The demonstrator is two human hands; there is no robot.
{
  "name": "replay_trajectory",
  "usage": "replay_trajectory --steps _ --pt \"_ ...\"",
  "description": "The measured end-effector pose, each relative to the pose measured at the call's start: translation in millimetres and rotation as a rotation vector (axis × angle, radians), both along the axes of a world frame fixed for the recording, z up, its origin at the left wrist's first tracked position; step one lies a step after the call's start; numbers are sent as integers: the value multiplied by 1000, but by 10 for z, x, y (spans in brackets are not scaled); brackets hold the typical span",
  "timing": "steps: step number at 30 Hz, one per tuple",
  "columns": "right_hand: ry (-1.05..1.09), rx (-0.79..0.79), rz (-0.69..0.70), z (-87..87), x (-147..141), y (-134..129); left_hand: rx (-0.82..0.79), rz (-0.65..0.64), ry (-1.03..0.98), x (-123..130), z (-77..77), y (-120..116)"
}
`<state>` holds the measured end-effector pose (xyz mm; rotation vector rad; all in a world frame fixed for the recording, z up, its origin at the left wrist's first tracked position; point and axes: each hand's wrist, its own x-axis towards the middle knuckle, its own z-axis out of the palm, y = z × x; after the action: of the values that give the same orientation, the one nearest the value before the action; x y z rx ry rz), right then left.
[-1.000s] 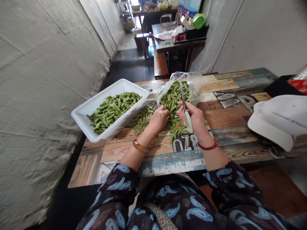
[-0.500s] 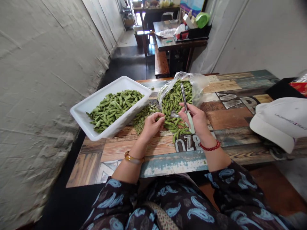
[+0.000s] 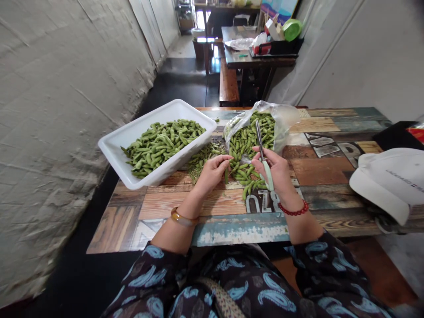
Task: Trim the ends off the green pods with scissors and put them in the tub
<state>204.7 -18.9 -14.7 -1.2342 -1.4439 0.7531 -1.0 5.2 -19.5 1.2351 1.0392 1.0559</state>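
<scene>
Two bare hands work over a wood-patterned table [image 3: 205,203] in the head view: the left hand [image 3: 212,173] has thumb and forefinger pinched together, seemingly on a single edamame pod [image 3: 226,176] hanging beneath them, while the right hand [image 3: 276,170] is wrapped around pale-green-handled scissors [image 3: 267,171], blades pointing away from the body. Loose edamame pods [image 3: 247,173] lie between the hands, spilling from a clear plastic bag [image 3: 289,120]; more fill the white plastic tub [image 3: 203,142] to the left, just beside a heap of clippings [image 3: 199,160]. To do this well, I would grip each pod by its middle, leave the tip free, snip only the very end, and keep the fingertips clear of the blades. Against one second earlier, the left hand is no longer down on the pile by the bag's mouth but drawn back toward the clippings, the pod now showing below its fingers; the scissors point much the same way.
</scene>
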Motion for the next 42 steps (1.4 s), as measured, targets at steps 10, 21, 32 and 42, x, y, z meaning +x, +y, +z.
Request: replay_trajectory --steps 10,21,32,42 --pt "-79 18 59 -20 -36 -15 -212 -128 -405 9 99 -66" --pt "-358 264 246 -42 -121 -23 -145 -29 -307 -8 204 -112" --pt "-392 208 305 -108 -193 -41 -55 -49 -206 -34 137 -111" --pt "-379 219 239 -138 -158 -15 171 15 45 -83 113 -61"
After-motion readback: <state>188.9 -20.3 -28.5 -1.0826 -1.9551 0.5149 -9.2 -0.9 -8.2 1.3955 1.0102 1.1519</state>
